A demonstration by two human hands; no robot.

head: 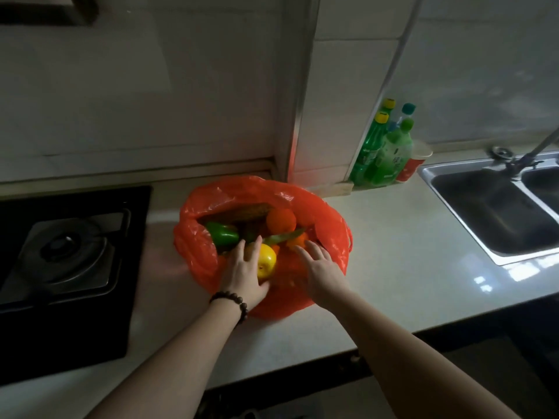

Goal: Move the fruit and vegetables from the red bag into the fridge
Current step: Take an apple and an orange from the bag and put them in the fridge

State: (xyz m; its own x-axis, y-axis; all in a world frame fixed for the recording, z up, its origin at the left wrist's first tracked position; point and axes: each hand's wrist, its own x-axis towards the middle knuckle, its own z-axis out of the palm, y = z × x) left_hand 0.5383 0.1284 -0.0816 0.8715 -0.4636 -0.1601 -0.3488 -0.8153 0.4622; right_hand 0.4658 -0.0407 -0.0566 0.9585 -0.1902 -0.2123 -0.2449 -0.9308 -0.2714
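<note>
Head view: red bag [317,213] is sitting on the worktop [408,252] between the hob [69,255] and the sink [496,213], mouth gaping up toward the camera, with a green pepper [222,234], an orange [280,220] and a long green vegetable [282,236] lying roughly left-right inside. Left hand [245,273] is cupping a yellow apple [266,263] at the near rim, fingers curling round it. Right hand [322,269] is hovering over the bag's right side, fingers loosely spread, gripping nothing.
</note>
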